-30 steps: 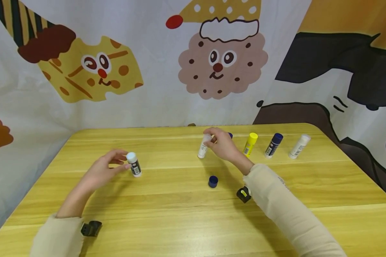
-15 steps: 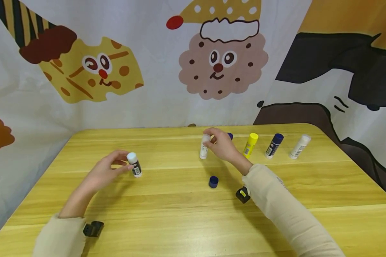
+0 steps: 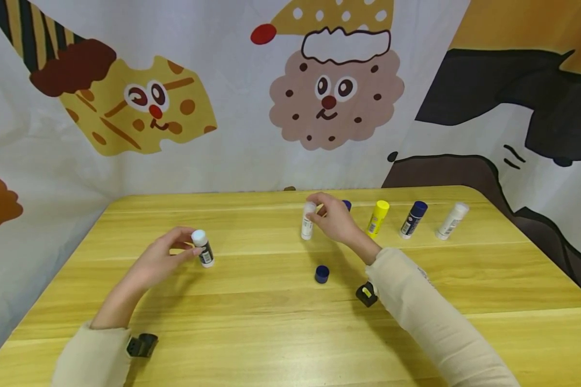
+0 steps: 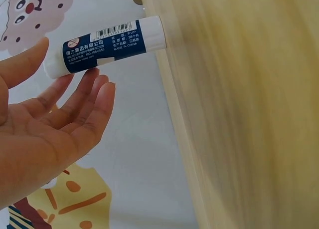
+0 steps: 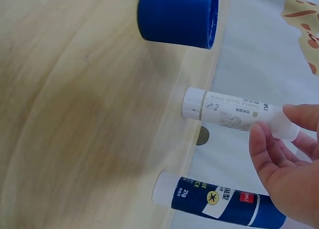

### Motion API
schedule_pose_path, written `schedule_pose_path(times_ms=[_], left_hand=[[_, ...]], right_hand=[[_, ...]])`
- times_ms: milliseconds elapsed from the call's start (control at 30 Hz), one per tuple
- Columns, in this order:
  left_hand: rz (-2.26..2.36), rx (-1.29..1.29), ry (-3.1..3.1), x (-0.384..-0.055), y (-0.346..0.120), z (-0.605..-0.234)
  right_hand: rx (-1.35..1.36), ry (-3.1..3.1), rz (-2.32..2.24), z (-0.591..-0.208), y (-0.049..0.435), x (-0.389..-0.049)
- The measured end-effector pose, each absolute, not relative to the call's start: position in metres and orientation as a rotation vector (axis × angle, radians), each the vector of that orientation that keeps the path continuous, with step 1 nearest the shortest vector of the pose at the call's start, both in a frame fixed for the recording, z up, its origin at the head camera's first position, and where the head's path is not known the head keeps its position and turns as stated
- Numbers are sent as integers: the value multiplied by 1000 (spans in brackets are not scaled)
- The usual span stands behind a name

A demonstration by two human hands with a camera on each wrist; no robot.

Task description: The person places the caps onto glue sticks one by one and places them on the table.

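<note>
My left hand (image 3: 162,258) pinches the white top of a navy-labelled glue stick (image 4: 107,44), thumb on one side and fingertips on the other. That stick stands upright on the left part of the table, and no blue cap shows on it. Farther back, near the middle, my right hand (image 3: 336,217) holds a white glue stick (image 5: 232,111) by its top end between thumb and fingers; its base is at the tabletop. A loose dark blue cap (image 3: 321,274) lies on the table in front of the right hand, large in the right wrist view.
Behind my right hand stands a blue-capped glue stick (image 5: 224,201), mostly hidden in the head view. To its right are a yellow glue stick (image 3: 378,217), another navy one (image 3: 413,219) and a white one (image 3: 452,221). A printed curtain (image 3: 242,150) hangs behind the wooden table (image 3: 252,333).
The white glue stick in my right hand has shifted slightly right and straightened up. My left hand has edged right, its thumb now overlapping the navy-labelled stick more. The loose cap stays put.
</note>
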State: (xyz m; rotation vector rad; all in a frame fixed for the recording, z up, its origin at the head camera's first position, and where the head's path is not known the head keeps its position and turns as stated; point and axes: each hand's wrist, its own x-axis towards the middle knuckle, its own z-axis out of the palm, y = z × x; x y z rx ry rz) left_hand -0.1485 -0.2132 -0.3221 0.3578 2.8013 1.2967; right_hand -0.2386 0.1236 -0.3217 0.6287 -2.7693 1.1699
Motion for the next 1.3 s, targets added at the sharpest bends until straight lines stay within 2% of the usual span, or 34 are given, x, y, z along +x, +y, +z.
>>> schedule_pose_path(times_ms=[800,1300], left_hand=[[1249,359,2799,-149,-213,-323],[1197,376,2811,-153,-212,-319]], right_hand=[[630,-2742,1167,-314,140,-227],[819,-2802,1200,-315,163,-215]])
